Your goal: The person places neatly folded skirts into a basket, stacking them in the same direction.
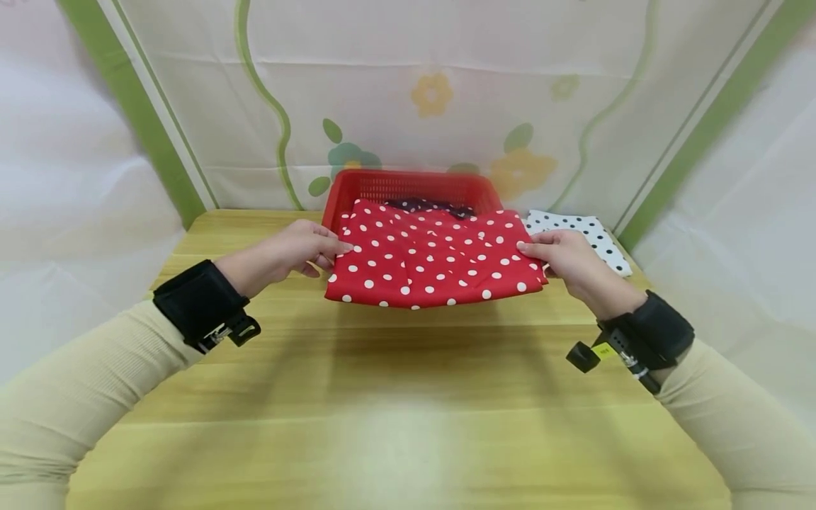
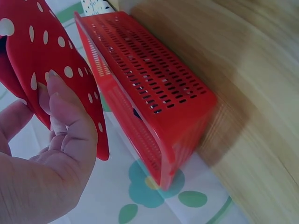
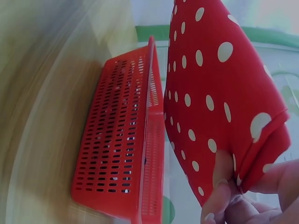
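Note:
A folded red cloth with white dots is held up by both hands in front of and above the red basket. My left hand pinches its left edge between thumb and fingers. At the opposite edge, my right hand grips the cloth, and the right wrist view shows the fabric layers between thumb and fingers. Inside the basket lies a dark cloth with light dots, partly hidden behind the red one. The left wrist view shows the basket's slotted side apart from the cloth.
A white cloth with black dots lies folded on the wooden table, right of the basket. Behind the table hangs a white curtain with flower prints, and similar sheets close off both sides.

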`<action>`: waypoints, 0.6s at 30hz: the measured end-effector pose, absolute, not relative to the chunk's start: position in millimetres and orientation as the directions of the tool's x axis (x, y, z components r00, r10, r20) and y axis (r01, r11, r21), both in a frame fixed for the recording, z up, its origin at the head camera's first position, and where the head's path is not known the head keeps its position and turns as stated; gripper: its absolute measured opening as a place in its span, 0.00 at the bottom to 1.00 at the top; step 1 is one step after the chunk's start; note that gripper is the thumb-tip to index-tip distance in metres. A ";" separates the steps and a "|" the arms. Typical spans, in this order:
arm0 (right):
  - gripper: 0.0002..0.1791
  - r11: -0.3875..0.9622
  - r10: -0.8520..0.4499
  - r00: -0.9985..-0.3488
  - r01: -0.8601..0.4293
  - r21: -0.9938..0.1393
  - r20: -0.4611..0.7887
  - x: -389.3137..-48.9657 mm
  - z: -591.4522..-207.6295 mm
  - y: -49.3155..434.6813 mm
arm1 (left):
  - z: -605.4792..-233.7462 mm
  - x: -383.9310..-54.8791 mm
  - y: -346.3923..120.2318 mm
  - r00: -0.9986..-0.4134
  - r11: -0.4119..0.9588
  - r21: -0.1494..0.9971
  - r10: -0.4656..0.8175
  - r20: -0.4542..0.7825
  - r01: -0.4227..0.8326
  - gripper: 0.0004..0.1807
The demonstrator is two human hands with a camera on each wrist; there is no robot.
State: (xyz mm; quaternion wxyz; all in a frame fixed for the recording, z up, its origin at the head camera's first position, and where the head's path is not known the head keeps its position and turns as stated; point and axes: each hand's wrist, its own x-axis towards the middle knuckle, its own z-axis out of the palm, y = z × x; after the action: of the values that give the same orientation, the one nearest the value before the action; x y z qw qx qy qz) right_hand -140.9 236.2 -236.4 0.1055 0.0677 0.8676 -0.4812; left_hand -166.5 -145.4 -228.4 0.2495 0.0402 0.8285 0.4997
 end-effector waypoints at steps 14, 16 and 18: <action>0.32 0.449 0.071 -0.961 0.269 -0.852 -0.266 -163.1 -253.0 233.9 | -237.0 -184.5 -133.2 -0.897 0.511 0.830 0.223 -0.381 -0.225 0.25; 0.31 0.447 0.076 -0.962 0.267 -0.854 -0.261 -166.6 -254.4 233.9 | -238.3 -187.2 -131.4 -0.901 0.521 0.823 0.208 -0.381 -0.227 0.25; 0.31 0.448 0.075 -0.965 0.259 -0.856 -0.253 -171.0 -255.6 232.9 | -239.3 -191.1 -129.3 -0.907 0.534 0.816 0.194 -0.375 -0.222 0.25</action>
State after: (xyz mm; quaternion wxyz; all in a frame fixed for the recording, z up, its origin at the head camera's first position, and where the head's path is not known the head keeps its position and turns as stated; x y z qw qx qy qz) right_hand -171.0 232.9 -255.6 0.0890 0.0987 0.8461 -0.5162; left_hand -191.1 -129.3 -239.3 0.2159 -0.0083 0.8488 0.4826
